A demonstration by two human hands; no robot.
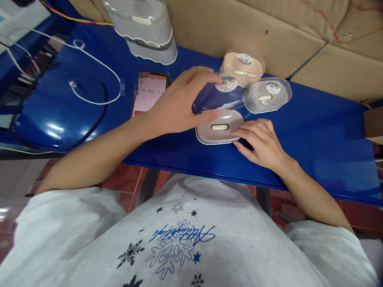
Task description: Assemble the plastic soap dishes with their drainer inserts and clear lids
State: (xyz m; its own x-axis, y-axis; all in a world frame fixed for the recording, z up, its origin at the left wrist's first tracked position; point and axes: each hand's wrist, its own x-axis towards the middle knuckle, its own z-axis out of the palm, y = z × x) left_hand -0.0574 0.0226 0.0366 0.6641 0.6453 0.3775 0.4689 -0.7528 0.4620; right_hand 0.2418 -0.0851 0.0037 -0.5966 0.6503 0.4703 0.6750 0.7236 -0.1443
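My left hand (179, 99) holds a clear plastic cover (206, 95) with a round label (226, 84), its thumb and fingers spread round the sides. The cover is tilted at the back edge of a light grey oval container (206, 133), which has a cream oblong piece (220, 127) in its middle. My right hand (260, 141) rests its fingertips against the container's right side, fingers bent and partly apart. Just behind stand a peach container (230, 65) and another light grey container (260, 105), each under a clear cover with a round label.
A phone (149, 95) showing a timer lies left of my left hand on the blue table (323, 151). Stacked grey containers (155, 52) stand at the back left, cables (103, 69) lie farther left, and cardboard (206, 28) lines the back.
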